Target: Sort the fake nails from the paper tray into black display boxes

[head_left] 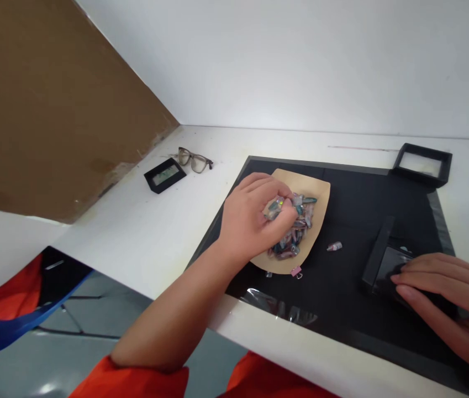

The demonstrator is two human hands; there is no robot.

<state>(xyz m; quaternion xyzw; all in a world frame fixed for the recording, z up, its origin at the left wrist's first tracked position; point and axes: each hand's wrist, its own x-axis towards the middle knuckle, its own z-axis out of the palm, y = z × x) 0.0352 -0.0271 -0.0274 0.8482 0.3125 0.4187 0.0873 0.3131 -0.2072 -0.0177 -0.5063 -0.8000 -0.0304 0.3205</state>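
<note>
A brown paper tray (320, 207) holds a pile of small crystal-like pieces (296, 235) in pink, teal and clear tones. Over its left side reaches my left hand (254, 215), thumb and index finger pinched together at the pile; whatever is between the fingertips is hidden. At the right, my right hand (453, 301) grips a black shallow box (377, 254) with a shiny inner panel, fingers laid over its right part. A small shiny piece (404, 249) shows in that box near the fingertips. One loose piece (334, 246) lies between tray and box.
A black mat (342, 298) lies under tray and box. A pink clip (296, 271) and crinkled clear film (275, 304) are near its front edge. At back right stands a black open frame (422, 165). Glasses (195, 160) and a black case (165, 175) lie left on the white table (135, 237).
</note>
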